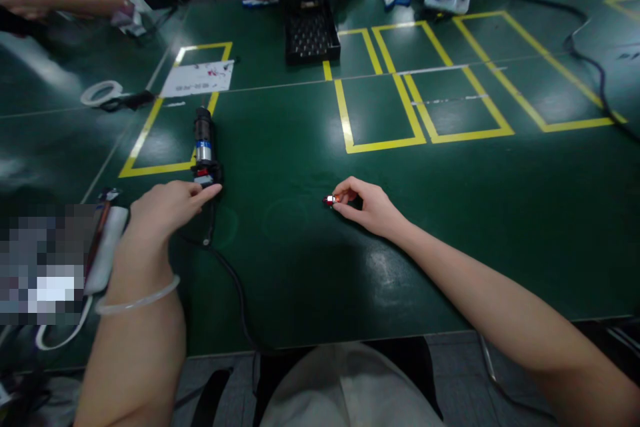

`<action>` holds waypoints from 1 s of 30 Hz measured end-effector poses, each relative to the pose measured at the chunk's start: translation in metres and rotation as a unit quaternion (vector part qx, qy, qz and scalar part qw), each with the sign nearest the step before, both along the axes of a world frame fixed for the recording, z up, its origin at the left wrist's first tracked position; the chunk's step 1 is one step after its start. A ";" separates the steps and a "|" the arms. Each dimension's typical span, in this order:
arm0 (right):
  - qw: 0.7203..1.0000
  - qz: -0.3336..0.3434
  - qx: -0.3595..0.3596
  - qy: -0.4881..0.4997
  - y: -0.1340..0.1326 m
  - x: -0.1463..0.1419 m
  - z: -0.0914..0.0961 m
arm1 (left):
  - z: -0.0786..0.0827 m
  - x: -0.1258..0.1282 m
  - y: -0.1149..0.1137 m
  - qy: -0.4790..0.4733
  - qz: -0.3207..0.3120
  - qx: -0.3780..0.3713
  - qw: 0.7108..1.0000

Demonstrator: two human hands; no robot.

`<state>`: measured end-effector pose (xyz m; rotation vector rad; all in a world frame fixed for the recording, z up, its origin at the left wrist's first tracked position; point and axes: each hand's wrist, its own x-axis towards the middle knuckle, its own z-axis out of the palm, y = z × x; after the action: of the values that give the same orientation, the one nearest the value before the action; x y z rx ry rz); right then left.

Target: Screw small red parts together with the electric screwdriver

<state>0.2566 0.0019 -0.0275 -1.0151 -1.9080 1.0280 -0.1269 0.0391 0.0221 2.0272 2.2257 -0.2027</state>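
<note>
My left hand [167,210] is at the near end of a black electric screwdriver [203,137] with a blue and silver band. The thumb lies over its tail end and the other fingers look curled, partly hidden. The screwdriver points away from me, and its cord runs from the near end. My right hand [367,207] pinches a small red and silver part [329,200] between thumb and fingertips, low over the green table [300,280]. The part is too small to name.
Yellow tape [385,146] marks rectangles on the table. A white sheet [200,80] and a tape roll [101,93] lie at the left. Across the table, a person works with a tool over a black tray [313,30]. A power bank-like white device [107,250] lies near my left arm.
</note>
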 end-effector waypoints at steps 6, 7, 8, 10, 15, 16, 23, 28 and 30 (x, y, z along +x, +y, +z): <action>1.000 -0.005 -0.003 -0.002 0.000 -0.001 0.000 | 0.002 0.054 -0.007 0.086 -0.006 -0.005 0.996; 1.000 -0.007 -0.003 -0.003 0.000 -0.002 0.000 | 0.000 0.060 -0.008 0.089 -0.014 0.009 0.996; 1.000 -0.008 -0.003 -0.004 0.000 -0.002 0.000 | -0.003 0.067 -0.009 0.091 -0.017 0.023 0.995; 1.000 -0.011 -0.002 -0.005 0.000 -0.003 -0.001 | -0.010 0.080 -0.012 0.095 -0.016 0.050 0.994; 1.000 -0.011 0.003 -0.002 0.001 -0.003 -0.002 | -0.015 0.114 -0.029 0.087 -0.063 0.095 0.990; 1.000 -0.012 0.007 -0.002 0.001 -0.003 -0.003 | -0.015 0.121 -0.033 0.083 -0.075 0.096 0.989; 0.998 -0.024 0.057 -0.022 0.003 -0.004 -0.007 | -0.017 0.161 -0.064 0.013 -0.175 0.083 0.981; 0.998 -0.026 0.060 -0.018 0.004 -0.003 -0.010 | -0.023 0.180 -0.083 -0.056 -0.249 0.093 0.962; 0.998 -0.026 0.056 -0.013 0.004 -0.002 -0.009 | -0.024 0.184 -0.089 -0.074 -0.270 0.094 0.955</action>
<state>0.2546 0.0056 -0.0363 -1.0121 -1.9277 0.8723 0.0572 -0.0495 -0.0024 2.6175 1.6116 0.1167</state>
